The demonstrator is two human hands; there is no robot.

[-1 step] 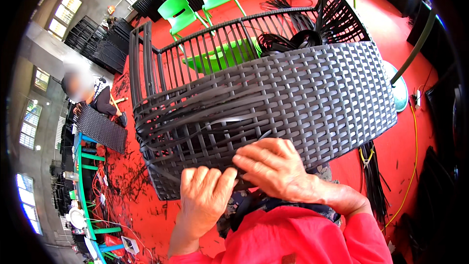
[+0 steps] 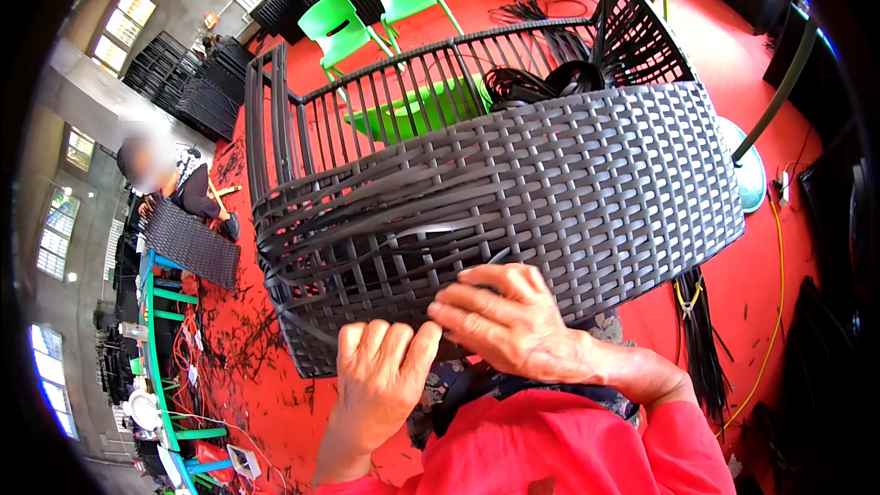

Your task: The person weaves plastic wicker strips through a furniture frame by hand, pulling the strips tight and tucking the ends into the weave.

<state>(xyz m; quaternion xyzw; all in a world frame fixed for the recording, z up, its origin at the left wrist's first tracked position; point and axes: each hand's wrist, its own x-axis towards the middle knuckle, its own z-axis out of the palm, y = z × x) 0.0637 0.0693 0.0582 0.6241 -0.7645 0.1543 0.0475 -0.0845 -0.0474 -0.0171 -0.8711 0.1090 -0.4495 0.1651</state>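
Note:
A large black wicker furniture piece (image 2: 568, 183) lies in front of me, its near side woven from flat plastic strips. Toward the left of that side the weave is loose, and long strips (image 2: 394, 197) run free across it. My left hand (image 2: 383, 371) is at the near edge, fingers curled over and closed. Just right of it, my right hand (image 2: 513, 325) lies across the weave with bent fingers pressed together, its fingertips close to the left index finger. Whatever the fingers pinch is hidden beneath them. A short strip end (image 2: 500, 255) sticks up beyond my right hand.
Inside the open frame are a green chair (image 2: 412, 115) and a coil of black strips (image 2: 550, 82). Two green chairs (image 2: 335, 27) stand behind. A bundle of strips (image 2: 701, 348) hangs at the right. At the left, a person sits beside a woven panel (image 2: 197, 238). Scraps litter the red floor.
My right hand has shifted slightly toward me and to the left, its fingertips closer over the left index finger. The wicker piece stays as it was.

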